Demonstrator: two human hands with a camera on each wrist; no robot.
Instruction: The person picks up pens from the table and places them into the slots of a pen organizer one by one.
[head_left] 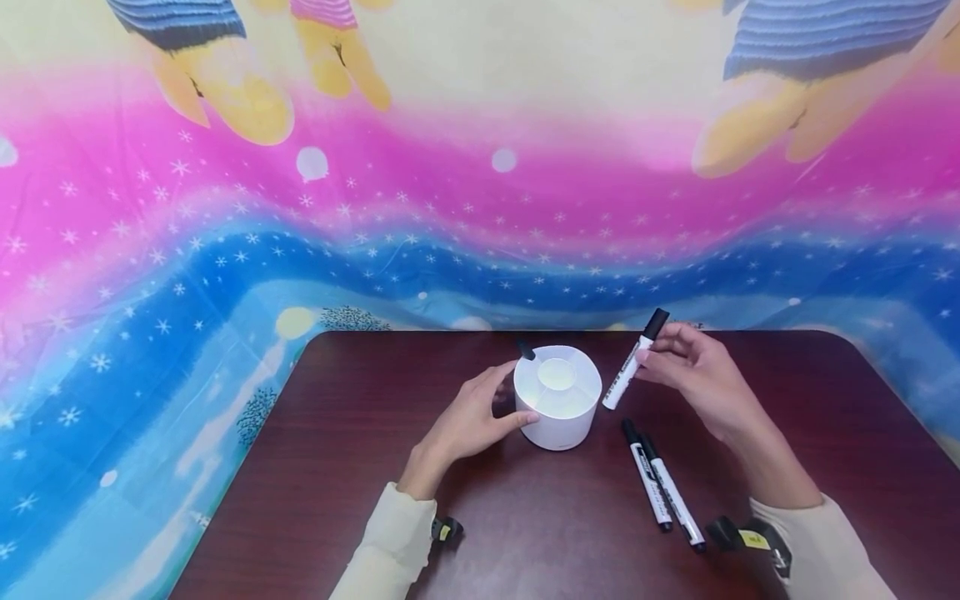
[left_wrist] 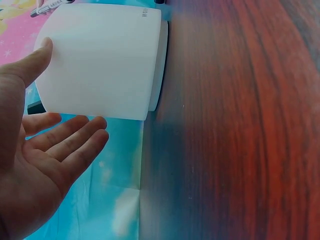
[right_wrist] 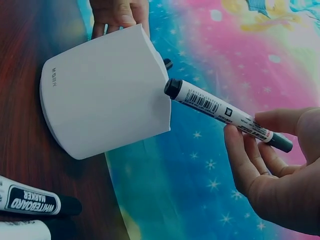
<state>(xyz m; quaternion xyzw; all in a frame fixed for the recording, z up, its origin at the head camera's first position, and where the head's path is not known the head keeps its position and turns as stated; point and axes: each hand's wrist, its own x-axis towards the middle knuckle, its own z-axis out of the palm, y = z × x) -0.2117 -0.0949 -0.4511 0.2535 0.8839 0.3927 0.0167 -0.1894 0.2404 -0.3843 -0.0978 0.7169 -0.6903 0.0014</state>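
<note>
A white round pen holder (head_left: 558,429), divided into compartments around a central cup, stands upright on the table. My left hand (head_left: 476,408) holds its left side, thumb on the front near the rim and fingers round the back left. A black-capped marker (head_left: 528,352) pokes up from the holder's back left compartment. To the right of the holder, my right hand (head_left: 693,367) pinches a white whiteboard marker (right_wrist: 225,107) between thumb and fingers. It is tilted, black cap (head_left: 657,322) up, with its lower end beside the holder's right rim.
Two more whiteboard markers, a left one (head_left: 649,483) and a right one (head_left: 675,496), lie side by side on the dark wooden table (head_left: 315,467), in front of the right hand. A colourful patterned cloth (head_left: 450,192) hangs behind the table's back edge.
</note>
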